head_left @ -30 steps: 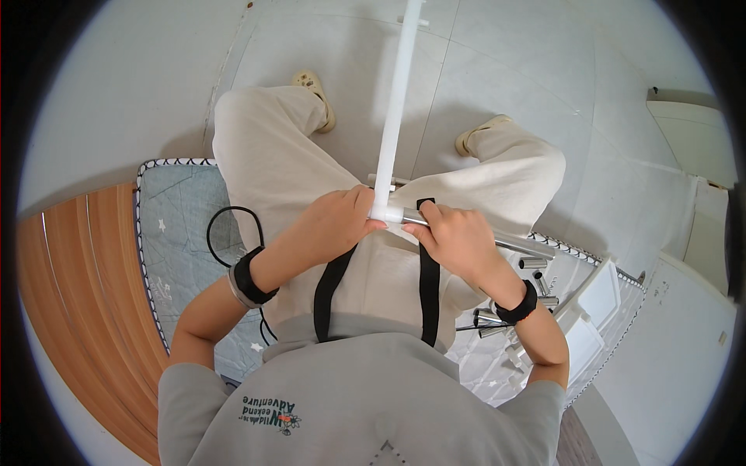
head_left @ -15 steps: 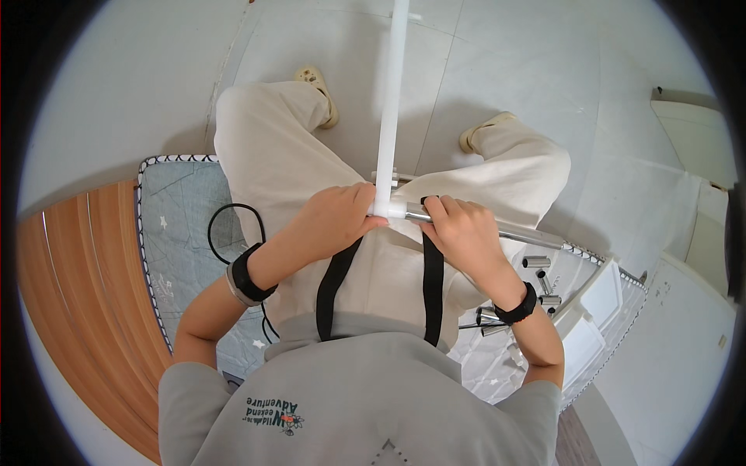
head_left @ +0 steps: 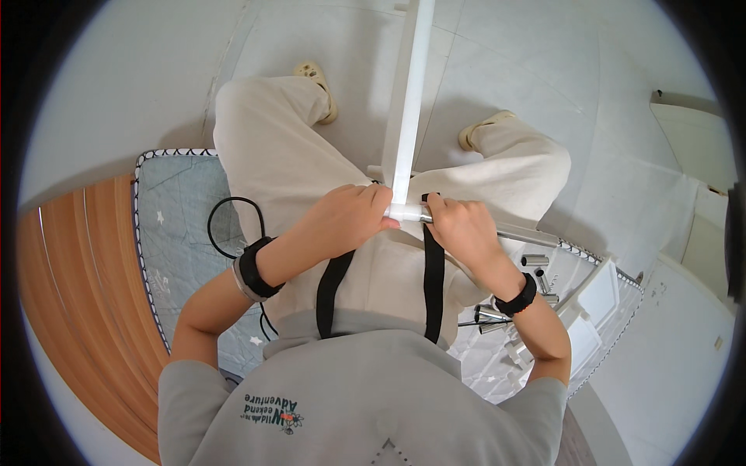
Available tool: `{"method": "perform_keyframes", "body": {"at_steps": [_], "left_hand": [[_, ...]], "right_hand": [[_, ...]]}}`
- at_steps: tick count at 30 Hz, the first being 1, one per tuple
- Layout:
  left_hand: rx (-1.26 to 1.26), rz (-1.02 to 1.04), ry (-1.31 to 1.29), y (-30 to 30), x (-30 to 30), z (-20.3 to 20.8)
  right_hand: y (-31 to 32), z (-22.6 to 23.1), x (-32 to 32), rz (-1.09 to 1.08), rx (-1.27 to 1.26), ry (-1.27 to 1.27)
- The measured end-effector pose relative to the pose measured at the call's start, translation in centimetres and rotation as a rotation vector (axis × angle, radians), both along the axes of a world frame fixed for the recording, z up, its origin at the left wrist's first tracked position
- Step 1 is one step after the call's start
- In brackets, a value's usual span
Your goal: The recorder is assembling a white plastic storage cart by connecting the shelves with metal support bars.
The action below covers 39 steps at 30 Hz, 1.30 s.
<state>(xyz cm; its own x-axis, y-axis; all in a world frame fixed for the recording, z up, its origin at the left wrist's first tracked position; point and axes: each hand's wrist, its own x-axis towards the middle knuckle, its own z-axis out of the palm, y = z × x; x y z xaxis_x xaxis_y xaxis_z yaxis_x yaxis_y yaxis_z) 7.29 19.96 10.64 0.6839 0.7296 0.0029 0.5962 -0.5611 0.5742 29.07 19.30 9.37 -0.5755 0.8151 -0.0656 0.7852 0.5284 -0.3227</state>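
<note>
Over my lap, my left hand is closed round the end of a white plastic joint. A long white pole rises away from that joint toward the floor ahead, with another pale edge close along its left side. My right hand wraps round a shiny metal tube, its thumb and fingers close to the joint. The tube meets the joint's right end and points out to the right past my knee. My fingers cover part of both pieces, so how deep the tube sits is hidden.
At the right, several short metal tubes and white plastic parts lie on a pale patterned mat. A black cord loops at my left, over the grey-blue mat. Beyond it is a wooden panel.
The white pole and joint have shifted slightly right, and the pole has turned, with a pale edge now showing on its left. My left hand has moved right with the joint.
</note>
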Motion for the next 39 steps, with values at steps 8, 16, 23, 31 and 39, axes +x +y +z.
{"method": "perform_keyframes", "body": {"at_steps": [8,16,23,31,39], "left_hand": [[-0.070,0.017,0.007,-0.2,-0.4,-0.4],[0.049,-0.016,0.056,-0.6,-0.5,-0.5],[-0.089,-0.007,0.075,-0.2,-1.2,0.6],[-0.072,-0.060,0.126,4.3,-3.0,2.1],[0.103,0.149,0.152,15.8,-1.4,5.3]], "right_hand": [[1.1,0.7,-0.3,0.095,-0.074,-0.075],[-0.2,0.1,-1.4,0.005,-0.070,-0.029],[-0.9,0.7,-1.9,-0.013,-0.020,-0.051],[-1.8,0.5,-2.5,-0.051,0.004,-0.021],[-3.0,0.6,-2.8,-0.054,-0.012,-0.021]]}}
